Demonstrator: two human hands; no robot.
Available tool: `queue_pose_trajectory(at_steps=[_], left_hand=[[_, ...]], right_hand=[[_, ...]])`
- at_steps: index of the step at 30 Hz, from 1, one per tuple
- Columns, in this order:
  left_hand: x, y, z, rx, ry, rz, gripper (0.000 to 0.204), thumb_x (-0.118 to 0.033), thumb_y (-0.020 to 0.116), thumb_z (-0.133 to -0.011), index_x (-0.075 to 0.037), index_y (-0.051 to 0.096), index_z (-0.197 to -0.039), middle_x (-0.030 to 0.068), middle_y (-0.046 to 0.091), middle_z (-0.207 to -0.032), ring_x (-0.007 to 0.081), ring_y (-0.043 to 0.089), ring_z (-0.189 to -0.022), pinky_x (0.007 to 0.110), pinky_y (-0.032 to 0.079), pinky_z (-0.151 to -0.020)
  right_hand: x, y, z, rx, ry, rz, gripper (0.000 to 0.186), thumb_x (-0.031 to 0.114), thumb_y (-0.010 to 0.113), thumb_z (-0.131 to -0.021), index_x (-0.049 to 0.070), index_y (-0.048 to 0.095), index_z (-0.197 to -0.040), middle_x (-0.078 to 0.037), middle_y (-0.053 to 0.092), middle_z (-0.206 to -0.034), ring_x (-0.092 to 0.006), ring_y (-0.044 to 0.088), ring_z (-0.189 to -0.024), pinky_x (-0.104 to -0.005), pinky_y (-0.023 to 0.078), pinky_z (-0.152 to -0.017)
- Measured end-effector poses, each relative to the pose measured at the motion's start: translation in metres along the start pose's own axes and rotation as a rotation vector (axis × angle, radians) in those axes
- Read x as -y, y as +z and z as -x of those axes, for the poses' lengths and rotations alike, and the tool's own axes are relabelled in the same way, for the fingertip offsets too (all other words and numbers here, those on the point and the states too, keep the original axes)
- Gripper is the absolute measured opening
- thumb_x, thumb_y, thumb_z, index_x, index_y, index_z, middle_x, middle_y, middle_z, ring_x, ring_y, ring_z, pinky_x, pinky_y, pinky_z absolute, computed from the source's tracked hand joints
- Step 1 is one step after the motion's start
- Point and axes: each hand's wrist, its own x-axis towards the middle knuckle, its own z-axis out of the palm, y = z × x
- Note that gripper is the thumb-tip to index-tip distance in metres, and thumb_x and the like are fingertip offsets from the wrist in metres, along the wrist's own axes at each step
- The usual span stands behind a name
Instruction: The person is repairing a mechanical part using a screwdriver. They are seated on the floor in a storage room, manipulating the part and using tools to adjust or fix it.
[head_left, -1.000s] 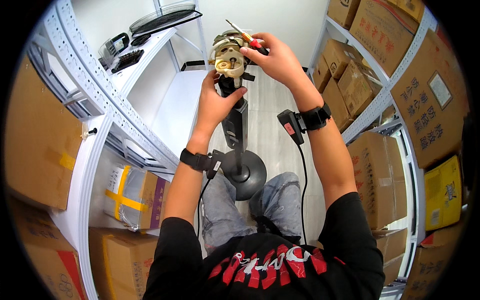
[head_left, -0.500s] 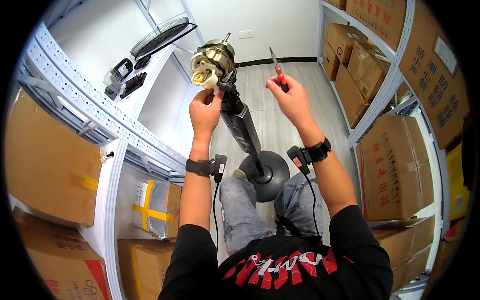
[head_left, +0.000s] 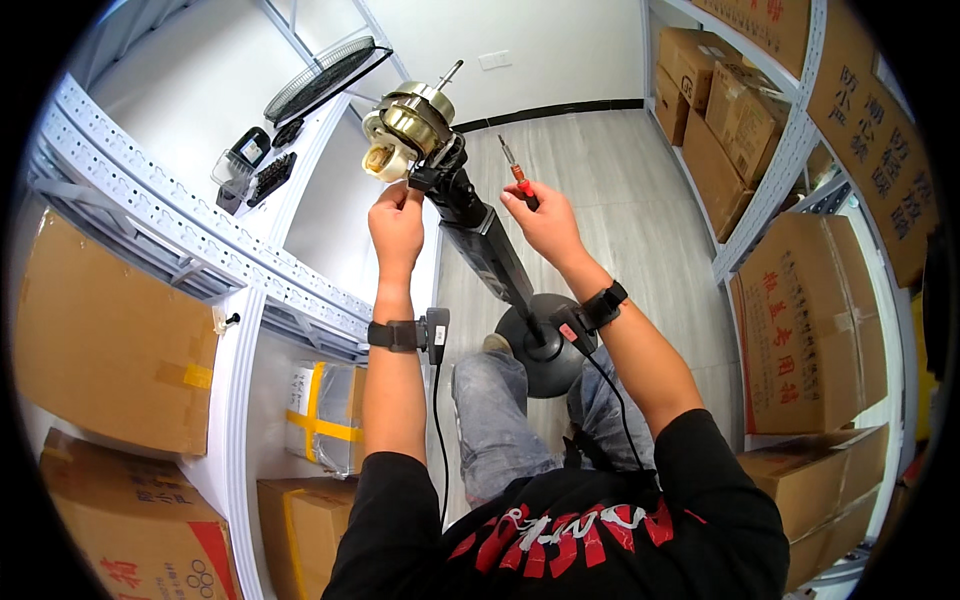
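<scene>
A bare fan motor (head_left: 418,118) of brass-coloured metal tops a black stand (head_left: 485,250), its bare shaft pointing up and away. On the motor's near left side sits a cream plastic housing (head_left: 385,160). Just under that housing, the fingertips of my left hand (head_left: 397,232) are pinched together; whatever they grip is hidden. My right hand (head_left: 548,222) holds a screwdriver (head_left: 519,177) with a red and black handle. Its metal tip points up and to the left, apart from the motor.
A round black base (head_left: 548,375) rests on the floor by my feet. On the left shelf are a fan grille (head_left: 325,78), a clear-lidded case (head_left: 238,165) and a black tray of small parts (head_left: 270,178). Cardboard boxes (head_left: 805,320) fill racks on both sides.
My right hand has brought the screwdriver left and a little lower, closer to the stand. The motor head appears turned, showing more of its shaft. My left hand stays beneath the housing.
</scene>
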Motion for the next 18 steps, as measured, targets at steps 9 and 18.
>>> queue_pose_trajectory(at_steps=[9, 18], left_hand=[[0.016, 0.001, -0.007, 0.044, -0.096, 0.271, 0.026, -0.020, 0.068, -0.094, 0.006, 0.072, -0.093, -0.0016, 0.061, -0.072, 0.0080, 0.047, -0.067, 0.026, 0.040, -0.062], [0.021, -0.002, -0.011, 0.045, -0.137, 0.322, 0.025, -0.016, 0.066, -0.094, 0.009, 0.071, -0.091, 0.0041, 0.068, -0.079, 0.0108, 0.059, -0.074, 0.026, 0.049, -0.073]], right_hand=[[0.012, 0.009, 0.004, 0.032, 0.036, 0.076, 0.034, 0.033, 0.070, -0.090, 0.001, 0.070, -0.102, -0.011, 0.063, -0.071, -0.0181, 0.056, -0.064, -0.0345, 0.046, -0.062], [0.004, 0.023, 0.014, 0.166, 0.138, 0.031, 0.035, 0.027, 0.068, -0.095, 0.002, 0.069, -0.119, -0.005, 0.070, -0.087, -0.0096, 0.058, -0.079, -0.0278, 0.049, -0.073]])
